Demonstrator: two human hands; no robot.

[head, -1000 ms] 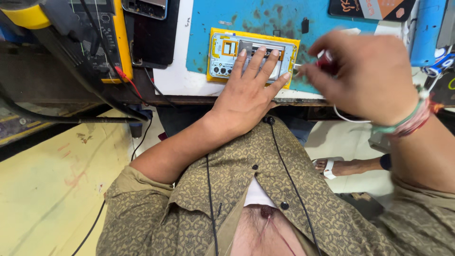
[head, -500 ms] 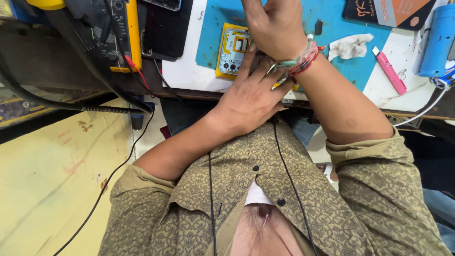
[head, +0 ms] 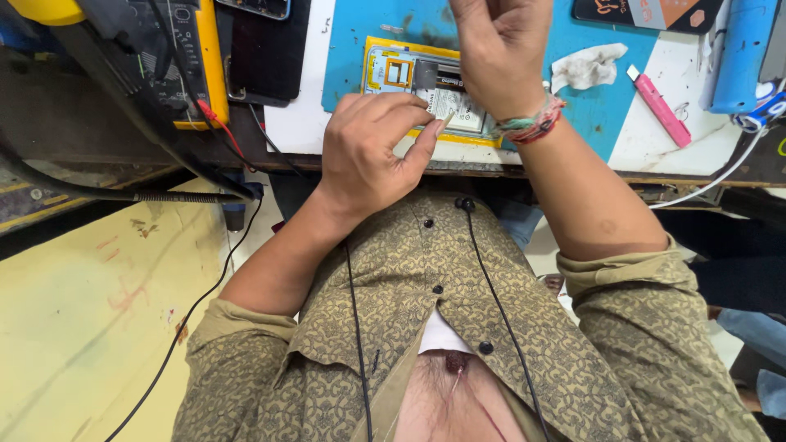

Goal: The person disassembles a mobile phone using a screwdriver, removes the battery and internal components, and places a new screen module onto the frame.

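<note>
Your yellow multimeter (head: 176, 61) is sitting off to the side. You're curling your left hand (head: 368, 151) loosely at the mat's near edge, holding nothing, beside the opened phone (head: 422, 86) lying flat on the blue mat (head: 360, 33). You're raising your right hand (head: 499, 49) above it; can't tell what it's pinching.

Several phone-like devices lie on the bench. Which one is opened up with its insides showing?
The yellow-framed phone on the blue mat, just beyond the left hand and under the right hand. The dark phone beside it is closed, showing only a black surface.
</note>
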